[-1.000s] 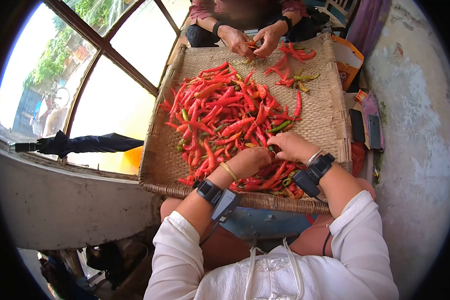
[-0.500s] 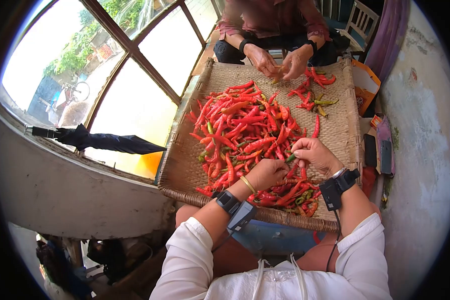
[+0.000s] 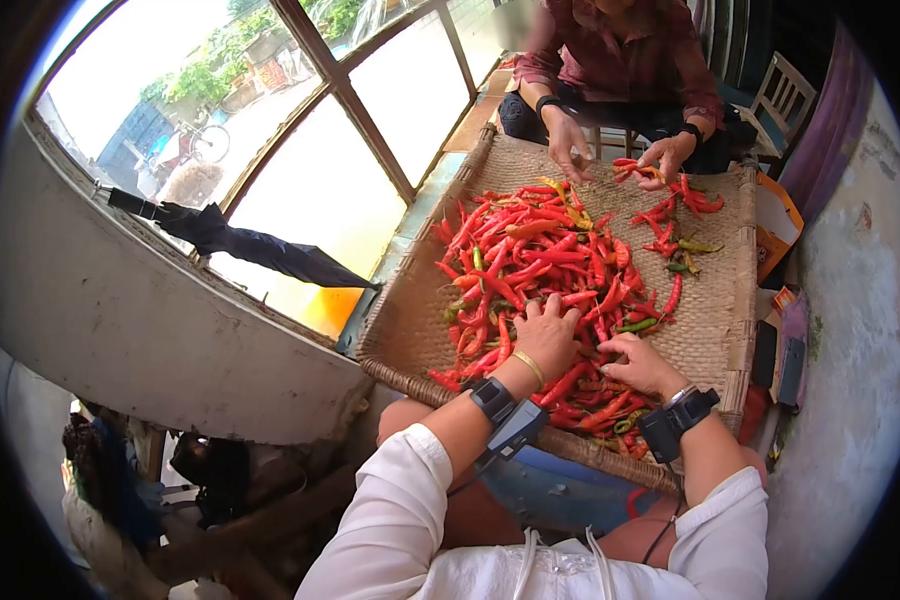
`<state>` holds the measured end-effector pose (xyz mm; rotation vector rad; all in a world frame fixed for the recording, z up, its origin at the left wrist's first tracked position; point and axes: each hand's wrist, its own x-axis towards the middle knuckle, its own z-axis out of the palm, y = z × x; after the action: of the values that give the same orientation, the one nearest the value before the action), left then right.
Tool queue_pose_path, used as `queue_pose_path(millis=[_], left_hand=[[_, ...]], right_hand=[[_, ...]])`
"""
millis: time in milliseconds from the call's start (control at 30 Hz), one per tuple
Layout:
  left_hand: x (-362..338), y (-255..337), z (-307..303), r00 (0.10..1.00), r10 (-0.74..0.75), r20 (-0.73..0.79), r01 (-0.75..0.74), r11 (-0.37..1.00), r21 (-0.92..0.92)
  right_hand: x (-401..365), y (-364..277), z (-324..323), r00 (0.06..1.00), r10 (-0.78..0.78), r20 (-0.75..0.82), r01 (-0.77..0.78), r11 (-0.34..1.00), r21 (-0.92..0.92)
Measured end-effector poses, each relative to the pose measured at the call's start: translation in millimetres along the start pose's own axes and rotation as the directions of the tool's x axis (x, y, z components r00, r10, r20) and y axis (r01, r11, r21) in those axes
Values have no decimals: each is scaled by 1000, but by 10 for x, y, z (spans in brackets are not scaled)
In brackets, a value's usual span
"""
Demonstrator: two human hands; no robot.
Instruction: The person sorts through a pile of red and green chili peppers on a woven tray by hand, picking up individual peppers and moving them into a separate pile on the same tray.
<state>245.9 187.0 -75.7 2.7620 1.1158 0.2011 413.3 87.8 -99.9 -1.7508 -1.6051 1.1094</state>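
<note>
A heap of red chili peppers (image 3: 530,250), with some green and yellow ones among them, lies on a woven tray (image 3: 410,330). My left hand (image 3: 547,342) rests palm down on the near part of the heap, its fingers spread over the peppers. To its right, my right hand (image 3: 642,366) reaches into the heap's near right side; its fingers look apart, and I see nothing held in them. Just beyond that hand lies a green chili pepper (image 3: 637,326).
Across the tray a person's one hand (image 3: 568,145) hovers, while the other hand (image 3: 667,158) holds red peppers. A smaller pepper pile (image 3: 675,225) lies nearby. A folded umbrella (image 3: 270,252) leans along the window at left. An orange box (image 3: 778,225) stands by the right wall.
My hands have parted from around a green pepper, which now lies on the heap. My left hand has spread over the pile. The other person's hands have moved apart. The view has shifted.
</note>
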Motion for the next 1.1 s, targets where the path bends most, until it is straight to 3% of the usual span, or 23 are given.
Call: queue_pose_path(millis=[67,200,267,300,333,367,400,467,500,533,600,667,700,800,933,1033,1067,1100], left_hand=[[15,-32,38,999,-29,-21,28,999,-26],[114,-133,75,990,97,105,-91,994,-55],[124,-141,96,977,146,155,-138,988,-65],[115,-142,149,967,209,142,-194,975,-111],[102,-114,109,955,270,126,-249,956,-157],[84,-50,69,963,179,202,-113,947,-301],[53,20,-3,965,172,198,-107,947,-303],[-15,115,-69,944,262,-201,-317,891,-326],[-13,133,-72,911,307,-277,-389,862,-324],[-28,152,-98,882,331,-337,-442,829,-343],[-16,116,-120,881,418,-221,-470,717,-515],[-10,118,-138,913,403,-57,-336,667,-665],[2,113,-98,910,396,-123,-370,639,-674],[-6,125,-195,932,361,12,-238,639,-732],[-18,122,-198,954,299,7,-220,719,-659],[22,82,-151,979,204,-23,-163,702,-693],[19,89,-180,977,212,-22,-167,700,-694],[6,102,-218,982,191,-12,-131,624,-771]], right_hand=[[-19,-16,53,995,-100,-22,97,988,-119],[29,174,191,992,-115,-56,107,985,-134],[50,176,214,988,34,-149,-5,982,191],[44,113,183,989,32,-145,-4,982,190],[8,-11,111,984,7,-176,5,997,72],[-28,-135,38,979,-23,-203,13,999,-49],[-74,-248,-25,980,-28,-197,17,998,-54],[-133,-425,-107,974,10,-228,12,995,98],[-141,-430,-105,969,-33,-246,73,985,156],[-162,-473,-127,971,-37,-237,75,985,155],[-249,-621,-221,991,72,-115,-18,910,413],[-314,-663,-290,994,62,-91,-18,906,423],[-357,-716,-330,995,73,-68,-31,872,488],[-424,-643,-464,992,115,-48,-60,777,626],[-475,-588,-627,984,143,-107,-27,709,705],[-495,-468,-765,969,74,-237,164,521,837],[-484,-439,-804,967,79,-243,168,521,837],[-475,-411,-833,936,88,-342,262,475,840]])
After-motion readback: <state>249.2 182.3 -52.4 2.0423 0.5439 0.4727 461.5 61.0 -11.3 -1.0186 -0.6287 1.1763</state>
